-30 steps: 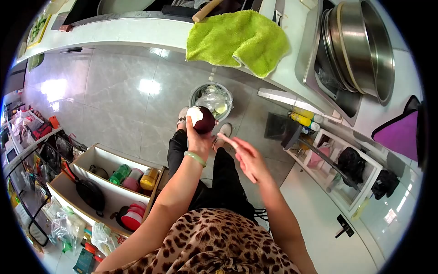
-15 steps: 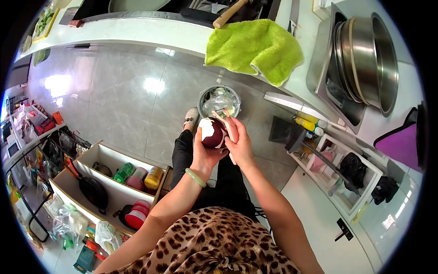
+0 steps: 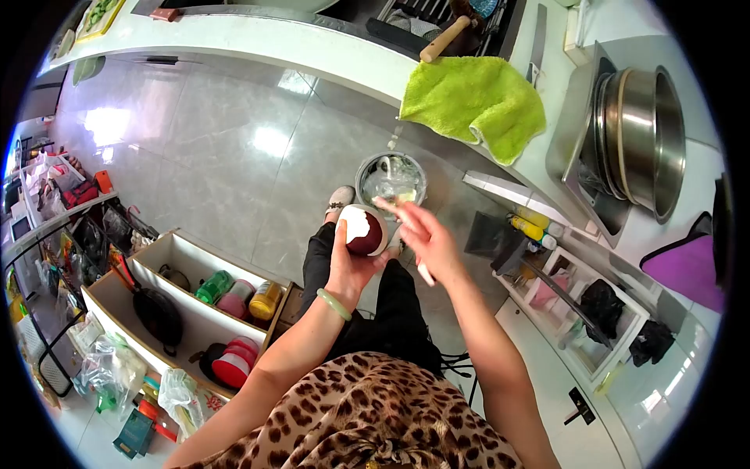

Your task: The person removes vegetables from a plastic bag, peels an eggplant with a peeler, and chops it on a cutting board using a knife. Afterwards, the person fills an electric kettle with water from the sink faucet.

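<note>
My left hand (image 3: 353, 264) cups a round eggplant (image 3: 369, 238) from below and the left side. Its skin is dark purple-red, with white flesh bared on the upper left and along the edge. In my right hand (image 3: 428, 244) is a pale pink peeler (image 3: 386, 205), its handle end showing below the fist. The peeler is a little to the right of the eggplant and apart from it; its blade is too blurred to make out. Beyond both hands, a round bin (image 3: 361, 181) on the floor holds clear plastic and pale scraps.
A green towel (image 3: 473, 105) hangs over the counter edge, near a wooden handle (image 3: 445, 39). Metal pots (image 3: 644, 144) stand in the sink at right. An open drawer (image 3: 117, 313) with pans and bottles is at left. A white rack (image 3: 578, 313) stands at right.
My right hand has drawn the peeler off the eggplant, moving right and slightly down. My left hand still holds the eggplant. The camera view has shifted a little.
</note>
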A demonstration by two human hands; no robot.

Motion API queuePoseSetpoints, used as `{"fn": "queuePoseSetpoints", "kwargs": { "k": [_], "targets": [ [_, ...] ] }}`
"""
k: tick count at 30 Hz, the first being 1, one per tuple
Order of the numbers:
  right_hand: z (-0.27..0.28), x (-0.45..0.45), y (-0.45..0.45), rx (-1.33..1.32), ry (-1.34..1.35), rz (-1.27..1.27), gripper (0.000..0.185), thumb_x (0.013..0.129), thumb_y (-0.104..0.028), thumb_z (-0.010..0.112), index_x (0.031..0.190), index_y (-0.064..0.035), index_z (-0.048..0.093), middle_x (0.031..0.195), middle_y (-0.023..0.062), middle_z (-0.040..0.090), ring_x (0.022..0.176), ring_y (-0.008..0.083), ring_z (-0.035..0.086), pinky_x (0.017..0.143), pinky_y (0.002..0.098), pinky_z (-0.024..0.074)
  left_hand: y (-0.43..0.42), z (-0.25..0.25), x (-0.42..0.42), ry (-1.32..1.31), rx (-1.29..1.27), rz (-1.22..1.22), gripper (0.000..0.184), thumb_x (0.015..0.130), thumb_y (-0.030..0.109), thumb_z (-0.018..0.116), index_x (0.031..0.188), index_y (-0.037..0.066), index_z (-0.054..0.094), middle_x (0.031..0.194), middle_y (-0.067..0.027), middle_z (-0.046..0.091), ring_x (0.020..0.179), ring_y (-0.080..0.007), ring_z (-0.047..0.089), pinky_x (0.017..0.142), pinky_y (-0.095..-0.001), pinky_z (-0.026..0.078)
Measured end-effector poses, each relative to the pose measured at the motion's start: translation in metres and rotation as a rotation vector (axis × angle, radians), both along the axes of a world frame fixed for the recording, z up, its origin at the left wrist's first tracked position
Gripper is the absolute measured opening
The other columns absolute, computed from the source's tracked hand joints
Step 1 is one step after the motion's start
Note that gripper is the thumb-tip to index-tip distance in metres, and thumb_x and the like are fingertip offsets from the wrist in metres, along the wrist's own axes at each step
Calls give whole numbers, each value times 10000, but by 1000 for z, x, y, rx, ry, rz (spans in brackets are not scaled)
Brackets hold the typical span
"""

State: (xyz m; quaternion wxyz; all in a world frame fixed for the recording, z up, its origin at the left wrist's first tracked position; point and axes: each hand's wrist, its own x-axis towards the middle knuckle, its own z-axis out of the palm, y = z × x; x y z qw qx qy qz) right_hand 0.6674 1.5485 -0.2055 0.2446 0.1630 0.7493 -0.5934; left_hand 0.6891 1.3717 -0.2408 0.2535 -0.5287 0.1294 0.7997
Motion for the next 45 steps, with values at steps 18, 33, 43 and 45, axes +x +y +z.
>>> {"fn": "queuePoseSetpoints", "kwargs": {
  "k": [18,33,43,45],
  "targets": [
    [39,36,-6,184,109,46,467,911,-96,666,1359,-62,539,1243,135,659,1141,203,637,943,312,496,25,-1,-6,100,-47,-59,619,923,591,528,1347,143,493,1345,-97,537,1222,-293,516,980,-507,458],
    [15,102,-13,123,77,-258,469,913,-102,646,1369,-88,535,1206,167,659,1028,240,671,869,317,505,77,-37,-13,39,-207,-38,669,887,665,527,1319,155,502,1236,-34,578,1019,-254,558,820,-411,491],
    [-15,90,48,-285,-314,-360,449,960,-172,620,1372,-33,511,935,36,650,764,61,597,573,199,434,48,-39,-5,35,-106,-150,721,905,723,296,1427,238,409,1480,-70,367,1343,-328,348,1097,-607,200],
    [-22,83,56,-343,-450,-463,430,975,-202,590,1367,-44,512,923,79,658,632,77,586,399,197,415,41,-37,-3,41,-116,-135,737,894,735,305,1443,249,389,1504,-70,333,1377,-325,315,1114,-630,138]
  ]
}}
